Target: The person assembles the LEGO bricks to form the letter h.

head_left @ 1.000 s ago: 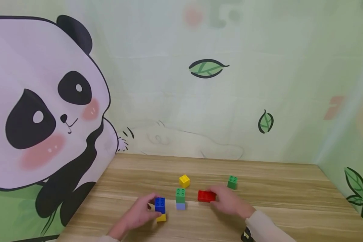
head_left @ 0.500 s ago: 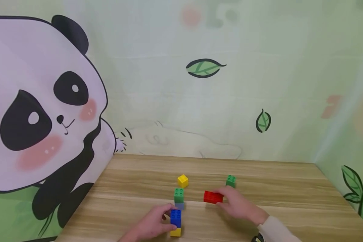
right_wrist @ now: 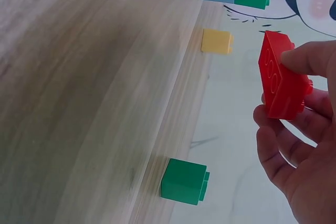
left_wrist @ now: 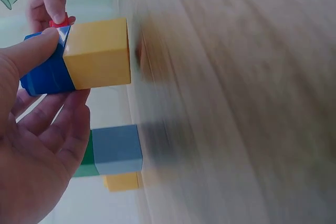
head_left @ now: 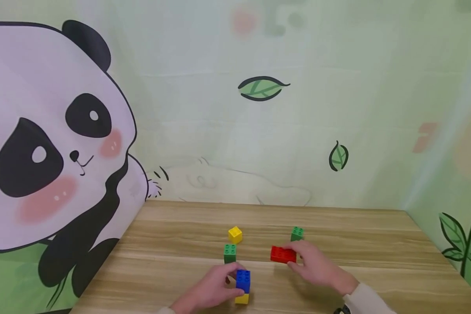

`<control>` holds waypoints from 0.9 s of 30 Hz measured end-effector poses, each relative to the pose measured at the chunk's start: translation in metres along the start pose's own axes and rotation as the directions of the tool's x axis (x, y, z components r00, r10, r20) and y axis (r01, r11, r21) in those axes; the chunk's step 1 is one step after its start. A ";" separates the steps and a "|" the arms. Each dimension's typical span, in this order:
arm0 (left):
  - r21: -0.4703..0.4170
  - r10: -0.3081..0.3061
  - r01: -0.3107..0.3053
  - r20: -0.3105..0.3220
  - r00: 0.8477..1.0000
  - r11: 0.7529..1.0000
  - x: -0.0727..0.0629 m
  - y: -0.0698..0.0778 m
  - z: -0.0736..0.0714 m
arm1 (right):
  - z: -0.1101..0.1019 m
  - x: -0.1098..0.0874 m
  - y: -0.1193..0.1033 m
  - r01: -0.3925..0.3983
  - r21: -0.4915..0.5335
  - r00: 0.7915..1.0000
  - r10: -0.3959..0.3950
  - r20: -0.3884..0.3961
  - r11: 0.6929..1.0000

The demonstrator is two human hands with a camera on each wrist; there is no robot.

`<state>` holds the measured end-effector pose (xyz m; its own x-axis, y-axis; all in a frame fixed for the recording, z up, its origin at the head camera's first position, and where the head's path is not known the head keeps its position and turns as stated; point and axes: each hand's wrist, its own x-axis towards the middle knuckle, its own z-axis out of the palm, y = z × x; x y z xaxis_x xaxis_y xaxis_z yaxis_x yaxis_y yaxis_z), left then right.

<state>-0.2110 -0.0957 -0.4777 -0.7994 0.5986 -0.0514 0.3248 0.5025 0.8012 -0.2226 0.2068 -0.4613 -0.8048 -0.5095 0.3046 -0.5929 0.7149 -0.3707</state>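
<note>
My left hand (head_left: pixel 213 288) pinches a blue toy brick (head_left: pixel 243 281) that sits on a yellow brick (left_wrist: pixel 98 52), thumb on one side and fingers on the other. Between thumb and fingers, my right hand (head_left: pixel 318 266) grips a long red brick (head_left: pixel 282 254). Seen from the right wrist, this red brick (right_wrist: pixel 283 77) is off the table, its hollow underside showing. Just behind the left hand stands a green brick (head_left: pixel 230 253) on a light-blue one (left_wrist: pixel 118 149); the head view hides the light-blue part behind the hand.
A single yellow brick (head_left: pixel 235 235) lies farther back on the wooden table (head_left: pixel 172 226). Behind the right hand is a lone green brick (head_left: pixel 297 233). A backdrop with a printed panda (head_left: pixel 63 131) rises beyond the table's far edge.
Carrying the blue and yellow bricks, my left hand has moved right, past the front of the green and light-blue stack. My right hand has shifted slightly right with the red brick.
</note>
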 end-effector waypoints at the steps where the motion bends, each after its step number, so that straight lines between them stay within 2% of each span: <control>1: 0.003 -0.001 0.001 -0.001 1.000 1.000 0.001 0.000 0.001 | 0.000 0.000 0.000 -0.008 0.003 1.000 0.008 0.003 1.000; 5: 0.003 -0.005 0.005 0.004 1.000 1.000 0.005 0.003 0.004 | -0.002 0.000 -0.003 -0.057 0.037 0.998 0.056 0.024 0.998; 10: 0.003 -0.007 0.007 0.003 1.000 1.000 0.009 0.005 0.008 | -0.003 0.000 -0.007 -0.079 0.049 0.996 0.077 0.044 0.996; 21: 0.023 -0.006 0.006 -0.022 1.000 1.000 0.019 0.008 0.017 | -0.008 -0.001 -0.017 -0.026 0.081 1.000 0.025 0.017 0.996; 27: 0.004 -0.009 0.009 -0.024 1.000 1.000 0.024 0.010 0.020 | -0.011 -0.003 -0.024 -0.025 0.179 0.999 0.019 0.035 0.984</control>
<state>-0.2169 -0.0633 -0.4830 -0.8142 0.5789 -0.0441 0.3195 0.5103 0.7984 -0.2056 0.1960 -0.4437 -0.8165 -0.5122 0.2665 -0.5681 0.6301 -0.5294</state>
